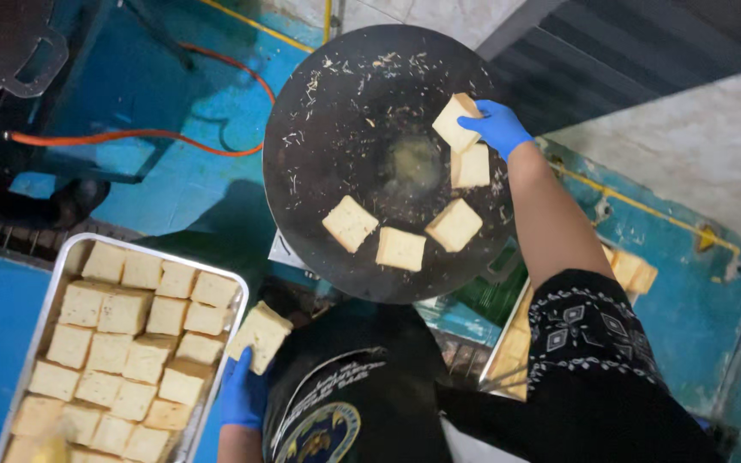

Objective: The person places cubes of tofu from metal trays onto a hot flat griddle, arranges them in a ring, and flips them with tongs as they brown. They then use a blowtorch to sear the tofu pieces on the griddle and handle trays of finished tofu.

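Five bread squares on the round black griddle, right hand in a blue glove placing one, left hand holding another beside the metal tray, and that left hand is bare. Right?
Not quite. The head view shows the left hand also wears a blue glove. The rest stands: right hand at the griddle, bread square held beside the tray.

tray left of griddle

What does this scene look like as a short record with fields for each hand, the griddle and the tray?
left hand: blue-gloved left hand holds one bread square beside the tray
right hand: blue-gloved right hand holds another square at the griddle's far right side
griddle: round, dark griddle, crumbs scattered, four squares lying on it
tray: metal tray at lower left, packed with bread squares
floor: blue, with an orange hose
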A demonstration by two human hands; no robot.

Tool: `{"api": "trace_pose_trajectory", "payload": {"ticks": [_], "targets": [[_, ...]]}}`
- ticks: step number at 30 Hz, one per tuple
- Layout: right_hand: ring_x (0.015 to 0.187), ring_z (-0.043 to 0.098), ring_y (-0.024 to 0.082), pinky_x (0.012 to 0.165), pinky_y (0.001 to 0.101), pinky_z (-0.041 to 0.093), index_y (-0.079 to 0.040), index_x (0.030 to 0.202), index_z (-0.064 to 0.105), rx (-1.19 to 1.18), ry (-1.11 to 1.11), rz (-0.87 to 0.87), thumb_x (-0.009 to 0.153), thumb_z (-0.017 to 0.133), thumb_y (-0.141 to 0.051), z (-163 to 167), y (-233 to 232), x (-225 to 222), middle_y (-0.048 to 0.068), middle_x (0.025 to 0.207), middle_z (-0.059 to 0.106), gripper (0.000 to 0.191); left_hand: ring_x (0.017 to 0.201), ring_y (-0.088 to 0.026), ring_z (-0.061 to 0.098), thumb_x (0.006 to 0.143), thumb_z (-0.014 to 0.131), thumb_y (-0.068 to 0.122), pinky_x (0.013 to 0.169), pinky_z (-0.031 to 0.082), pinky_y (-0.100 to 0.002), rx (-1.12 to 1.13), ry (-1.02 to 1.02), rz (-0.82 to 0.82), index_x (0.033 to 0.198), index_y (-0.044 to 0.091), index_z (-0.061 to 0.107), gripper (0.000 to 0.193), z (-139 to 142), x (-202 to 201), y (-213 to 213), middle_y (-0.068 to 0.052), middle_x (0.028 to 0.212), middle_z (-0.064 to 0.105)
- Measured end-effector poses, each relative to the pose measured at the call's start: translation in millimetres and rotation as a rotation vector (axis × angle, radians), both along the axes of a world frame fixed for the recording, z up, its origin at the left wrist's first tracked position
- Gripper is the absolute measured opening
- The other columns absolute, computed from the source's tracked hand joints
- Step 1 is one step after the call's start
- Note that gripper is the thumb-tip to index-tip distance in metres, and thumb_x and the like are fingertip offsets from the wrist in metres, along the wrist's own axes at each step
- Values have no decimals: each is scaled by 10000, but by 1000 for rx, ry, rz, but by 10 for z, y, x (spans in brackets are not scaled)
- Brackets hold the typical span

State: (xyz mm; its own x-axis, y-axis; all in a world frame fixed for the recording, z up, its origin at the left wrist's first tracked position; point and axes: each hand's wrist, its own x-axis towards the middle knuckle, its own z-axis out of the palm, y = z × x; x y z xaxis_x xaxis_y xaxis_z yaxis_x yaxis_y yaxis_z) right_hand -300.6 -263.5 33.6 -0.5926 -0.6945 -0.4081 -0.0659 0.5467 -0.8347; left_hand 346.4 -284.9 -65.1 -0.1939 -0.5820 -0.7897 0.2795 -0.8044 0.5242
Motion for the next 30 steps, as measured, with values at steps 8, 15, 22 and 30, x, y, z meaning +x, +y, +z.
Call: {"api": "trace_pose_trajectory", "payload": {"ticks": [8,15,22,30], "targets": [[1173,690,336,1019,423,525,-22,1351,690,305,394,328,943,784,-434,-361,-345,-450,208,1278,723,587,1213,-267,637,960,640,114,1060,476,-409,30,-68,49,1374,-20,583,439,-29,90,523,-155,1350,656],[1281,507,479,1030,546,443,-57,1625,143,476,685,335,668,959,-476,-404,-320,-196,310,1449,470,1326,1220,-257,631,942,622,85,1048,479,-393,48,-54,33,1401,18,568,467,6,-230,589,-136,1356,650],[1194,590,437,973,555,489,-89,1668,46,557,864,473,689,936,-307,-633,-347,-197,262,1350,559,1342,1210,-253,633,942,636,84,1036,483,-400,39,-53,-69,1419,-2,557,491,105,-577,507,-134,1339,654],[1219,557,452,991,556,454,-72,1624,93,467,929,492,653,945,-315,-682,-313,-256,278,1373,531,1314,1208,-243,640,920,648,115,1034,495,-397,33,-32,-132,1426,21,545,525,308,-814,394,-118,1334,661]]}}
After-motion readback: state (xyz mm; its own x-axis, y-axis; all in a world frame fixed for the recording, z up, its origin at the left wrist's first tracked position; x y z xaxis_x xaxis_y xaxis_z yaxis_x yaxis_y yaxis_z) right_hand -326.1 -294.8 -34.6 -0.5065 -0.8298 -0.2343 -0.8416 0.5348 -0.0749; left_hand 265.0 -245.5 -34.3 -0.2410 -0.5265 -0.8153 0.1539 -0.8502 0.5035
